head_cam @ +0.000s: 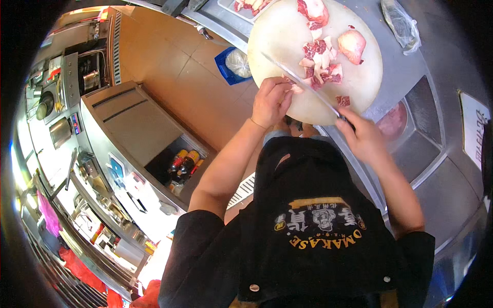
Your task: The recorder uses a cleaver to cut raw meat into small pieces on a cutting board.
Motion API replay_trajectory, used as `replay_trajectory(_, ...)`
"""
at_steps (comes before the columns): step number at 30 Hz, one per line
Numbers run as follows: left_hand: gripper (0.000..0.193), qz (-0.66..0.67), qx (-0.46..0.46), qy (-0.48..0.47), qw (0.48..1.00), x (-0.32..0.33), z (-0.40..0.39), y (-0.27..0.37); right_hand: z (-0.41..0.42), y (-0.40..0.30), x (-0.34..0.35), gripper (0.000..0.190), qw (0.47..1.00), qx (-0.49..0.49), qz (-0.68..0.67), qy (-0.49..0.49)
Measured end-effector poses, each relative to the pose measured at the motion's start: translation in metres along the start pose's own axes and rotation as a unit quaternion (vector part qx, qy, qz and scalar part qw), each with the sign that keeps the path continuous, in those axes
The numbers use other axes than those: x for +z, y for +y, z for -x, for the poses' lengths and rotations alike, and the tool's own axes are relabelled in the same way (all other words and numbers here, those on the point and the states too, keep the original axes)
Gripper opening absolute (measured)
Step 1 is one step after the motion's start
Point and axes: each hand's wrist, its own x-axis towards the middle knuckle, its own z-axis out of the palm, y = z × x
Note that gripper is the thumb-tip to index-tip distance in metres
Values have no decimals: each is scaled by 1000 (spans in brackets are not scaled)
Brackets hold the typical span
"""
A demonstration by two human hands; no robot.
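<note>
My right hand (360, 133) is closed around the dark handle of a long knife (302, 82), whose blade slants up and left across a round white cutting board (269, 42). At the board's near left edge, the bent fingers of my left hand (272, 101) touch a small piece of pale, fatty meat (295, 89) beside the blade. Cut chunks of red meat with pale fat (321, 57) lie in a loose pile just beyond the knife. One small red cube (342, 101) sits apart near my right hand. Two larger pieces, a rounded one (351, 46) and a red-and-white one (315, 11), rest farther off.
A clear tray (235, 11) of meat stands at the board's far left. To the right are a metal sink (418, 154) with a round reddish thing in it, and a plastic bag (401, 27) on the steel counter. A blue basket (223, 65) holding a clear bag is below the counter.
</note>
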Motion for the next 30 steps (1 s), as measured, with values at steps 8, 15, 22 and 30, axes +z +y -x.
replay_trajectory(8, 22, -52, 52, -1, 997, 11, -10, 4, 2, 0, 19, 34, 999, 41, -10, -26)
replay_trajectory(15, 20, -69, 28, 11, 997, 16, -4, -1, 13, 11, 23, 34, 999, 26, 0, -34)
replay_trajectory(22, 22, -69, 31, -7, 997, 21, -7, 6, -95, -1, 59, 35, 997, -61, -51, 20)
replay_trajectory(30, 18, 9, -15, 12, 1000, 7, -5, 8, -29, 13, 16, 38, 998, -22, -34, 47)
